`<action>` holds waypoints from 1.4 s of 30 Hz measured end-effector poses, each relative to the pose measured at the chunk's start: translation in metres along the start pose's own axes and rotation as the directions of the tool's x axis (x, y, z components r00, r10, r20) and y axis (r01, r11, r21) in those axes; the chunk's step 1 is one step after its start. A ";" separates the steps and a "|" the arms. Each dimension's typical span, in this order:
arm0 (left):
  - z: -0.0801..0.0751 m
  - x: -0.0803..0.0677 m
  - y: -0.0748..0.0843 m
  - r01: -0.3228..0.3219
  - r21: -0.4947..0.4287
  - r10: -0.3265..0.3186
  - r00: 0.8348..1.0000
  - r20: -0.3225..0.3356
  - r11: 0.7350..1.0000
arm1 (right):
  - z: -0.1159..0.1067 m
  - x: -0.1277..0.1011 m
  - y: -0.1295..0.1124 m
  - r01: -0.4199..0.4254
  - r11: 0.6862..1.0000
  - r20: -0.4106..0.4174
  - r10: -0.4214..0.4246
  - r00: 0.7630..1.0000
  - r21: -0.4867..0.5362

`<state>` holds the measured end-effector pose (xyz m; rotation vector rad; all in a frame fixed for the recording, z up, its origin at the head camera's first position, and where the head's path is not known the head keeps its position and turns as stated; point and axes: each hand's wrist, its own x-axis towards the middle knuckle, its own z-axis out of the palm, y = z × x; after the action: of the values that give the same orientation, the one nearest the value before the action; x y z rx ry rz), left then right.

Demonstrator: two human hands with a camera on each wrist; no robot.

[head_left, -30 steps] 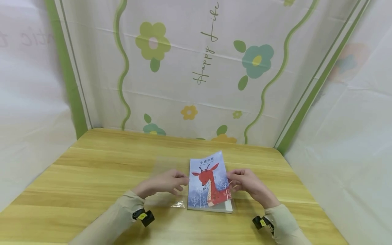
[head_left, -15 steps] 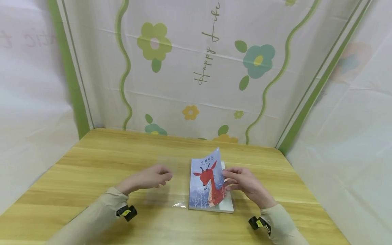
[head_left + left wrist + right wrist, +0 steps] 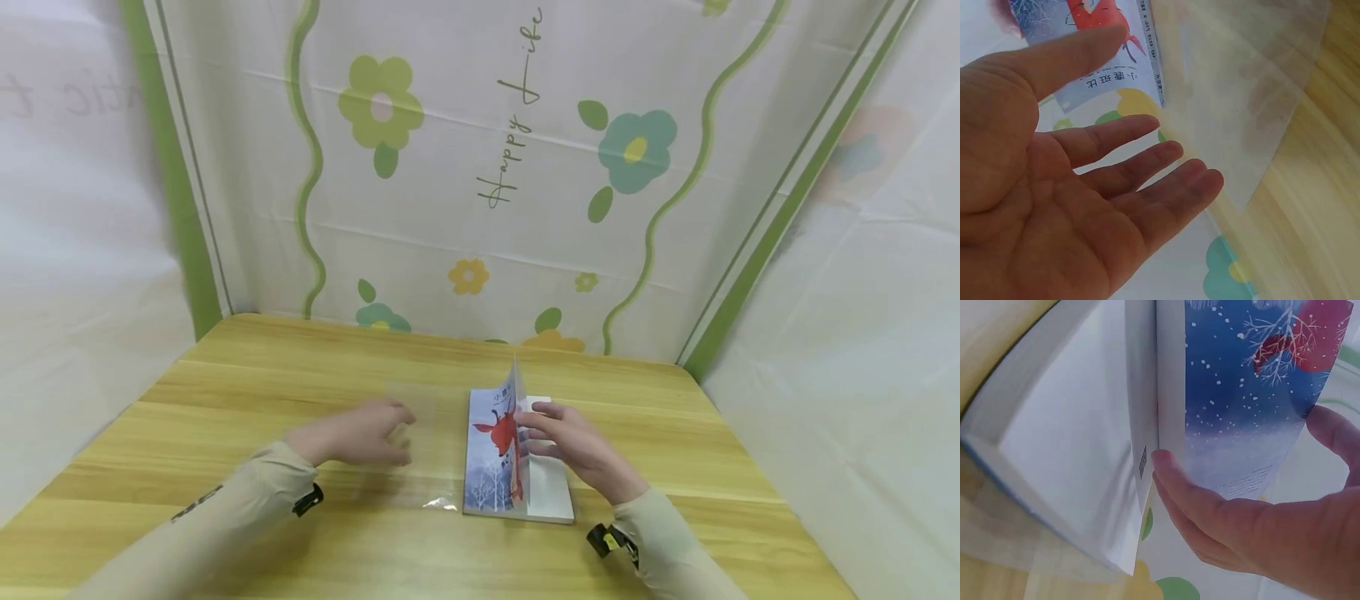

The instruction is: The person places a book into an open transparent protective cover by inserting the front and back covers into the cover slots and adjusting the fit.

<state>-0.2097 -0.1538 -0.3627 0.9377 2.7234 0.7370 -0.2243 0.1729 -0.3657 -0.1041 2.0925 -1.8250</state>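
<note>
A paperback book (image 3: 487, 467) with a red deer on its blue cover lies right of the table's middle. Its front cover stands almost on edge, lifted from the white first page (image 3: 551, 487). My right hand (image 3: 573, 446) holds the cover by its free edge, thumb at that edge and the other fingers inside. The right wrist view shows the cover's blue inner side (image 3: 1229, 394), with snow dots and white branches. My left hand (image 3: 360, 433) holds nothing left of the book, fingers spread with the palm showing in the left wrist view.
A clear plastic sheet (image 3: 423, 487) extends left from the book across the wooden table (image 3: 247, 400), partly under my left hand. Beyond the table's far edge hangs a flower-printed cloth (image 3: 442, 217), with pale cloth (image 3: 862, 333) at the sides.
My right hand has swung the cover up and leftward from nearly flat to almost upright, baring the white page. My left hand has drawn back left from the book and opened its fingers.
</note>
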 end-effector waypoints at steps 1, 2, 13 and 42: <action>0.001 0.001 0.000 0.009 0.002 -0.009 1.000 0.007 1.000 | 0.002 0.001 -0.001 -0.001 1.000 0.002 0.001 1.000 -0.003; 0.002 0.003 0.000 0.016 0.004 -0.016 1.000 0.012 1.000 | 0.003 0.002 -0.001 -0.001 1.000 0.001 0.001 1.000 -0.001; 0.011 0.011 -0.005 0.102 0.051 -0.105 0.993 0.054 0.993 | 0.021 0.012 -0.004 -0.049 0.998 -0.010 0.048 0.999 -0.046; 0.022 0.018 -0.009 0.169 0.050 -0.171 0.985 0.036 0.984 | 0.070 0.034 0.004 0.055 0.930 -0.055 -0.081 0.995 -0.364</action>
<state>-0.2221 -0.1405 -0.3861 0.7082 2.7530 0.6183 -0.2327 0.0978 -0.3842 -0.2124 2.4835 -1.4740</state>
